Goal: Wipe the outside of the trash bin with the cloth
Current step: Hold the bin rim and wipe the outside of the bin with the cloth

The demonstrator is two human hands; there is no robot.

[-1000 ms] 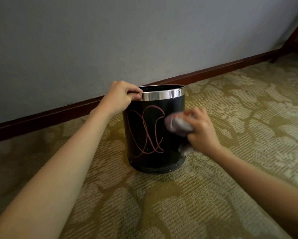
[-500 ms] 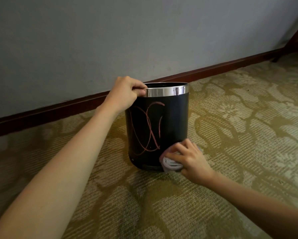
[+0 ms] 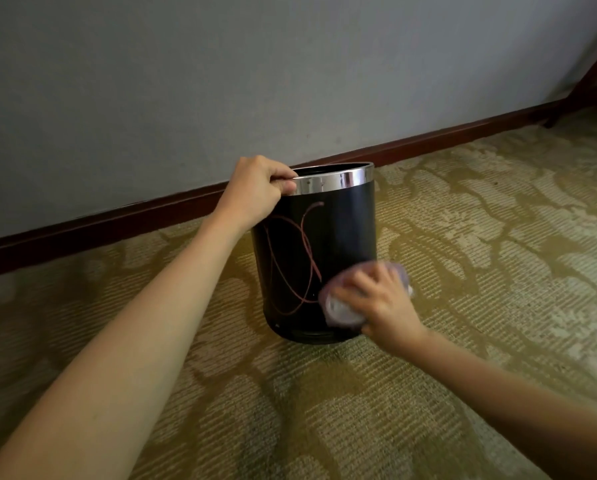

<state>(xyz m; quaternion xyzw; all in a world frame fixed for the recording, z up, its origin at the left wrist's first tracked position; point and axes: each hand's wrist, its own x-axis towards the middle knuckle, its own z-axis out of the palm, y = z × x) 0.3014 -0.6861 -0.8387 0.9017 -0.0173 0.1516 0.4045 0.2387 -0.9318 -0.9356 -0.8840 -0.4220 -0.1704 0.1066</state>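
A round black trash bin (image 3: 345, 230) with a shiny metal rim stands on the carpet, tilted slightly. Pinkish scribbled lines mark its front left side. My left hand (image 3: 255, 194) grips the rim at its left edge, fingers curled over the top. My right hand (image 3: 376, 303) presses a bunched pale purple-grey cloth (image 3: 340, 310) against the bin's lower right front, just above its base. The hand and cloth are motion-blurred and cover part of the bin's lower wall.
The bin stands on patterned olive and beige carpet (image 3: 480, 237). A grey wall with a dark wooden skirting board (image 3: 117, 216) runs close behind it. A dark wooden furniture leg (image 3: 588, 74) slants at the far right corner.
My right hand with the cloth went from mid-height down to the bin's base, then came a little back up its lower right side. My left hand stayed on the rim.
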